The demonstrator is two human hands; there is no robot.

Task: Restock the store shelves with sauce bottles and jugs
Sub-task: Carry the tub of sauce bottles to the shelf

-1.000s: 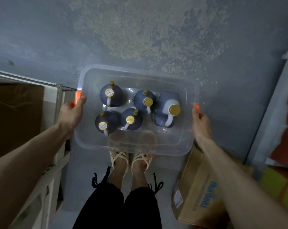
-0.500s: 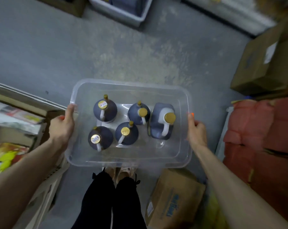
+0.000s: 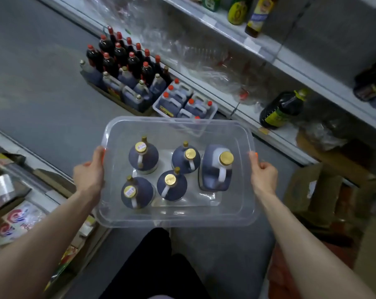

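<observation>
1. Head view: the left grip (image 3: 88, 175) and right grip (image 3: 263, 175) are each closed on a short end of the clear bin (image 3: 176, 219).
2. Five dark jugs (image 3: 143, 157) stand upright inside, between the grips. The bin's long axis runs left to right.
3. The shelf (image 3: 279, 137) lies ahead and to the right, nearer the right grip.
4. The fingers under the rim are hidden, and the jug labels are unreadable.
</observation>
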